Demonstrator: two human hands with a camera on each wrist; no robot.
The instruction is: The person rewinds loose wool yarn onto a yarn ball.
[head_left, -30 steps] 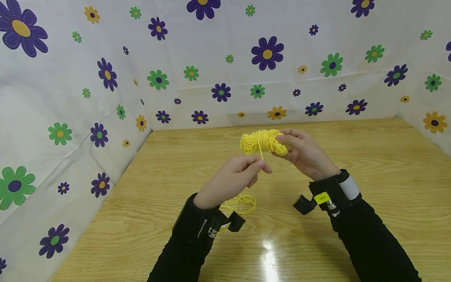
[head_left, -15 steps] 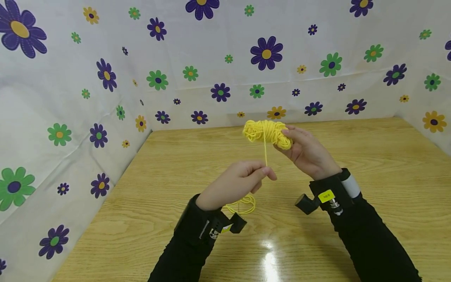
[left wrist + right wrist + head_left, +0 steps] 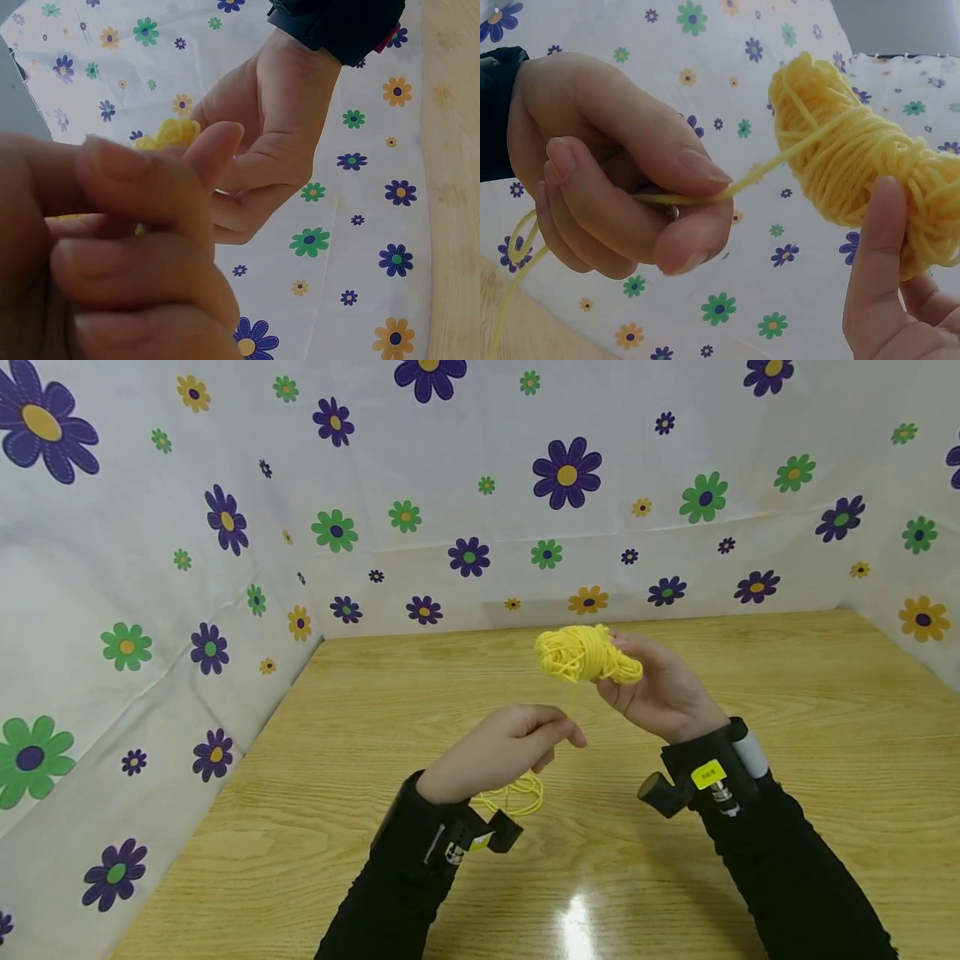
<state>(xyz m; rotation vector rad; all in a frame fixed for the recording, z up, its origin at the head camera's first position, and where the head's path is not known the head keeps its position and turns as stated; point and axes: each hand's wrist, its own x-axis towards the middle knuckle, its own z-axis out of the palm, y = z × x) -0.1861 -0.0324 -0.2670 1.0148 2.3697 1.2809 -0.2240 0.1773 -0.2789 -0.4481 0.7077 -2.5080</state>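
A bundle of yellow yarn [image 3: 581,653] is held up above the table by my right hand [image 3: 663,689], which grips its right end between thumb and fingers. Lower and to the left, my left hand [image 3: 506,747] pinches the strand that comes off the bundle. In the right wrist view this strand [image 3: 769,165] runs taut from the wound middle of the bundle to the left thumb and forefinger. Its loose tail hangs behind the left hand. The left wrist view shows only a bit of the yarn [image 3: 176,133] past the fingers.
Loose loops of yellow yarn [image 3: 525,793] lie on the wooden table [image 3: 300,827], partly hidden behind the left wrist. A white cloth with printed flowers [image 3: 442,485] stands behind the table and along its sides. Both wrists carry small black cameras.
The left hand has drawn slightly down and right, lengthening the strand between the hands. My right hand has turned the yarn bundle, which has shifted a little to the right.
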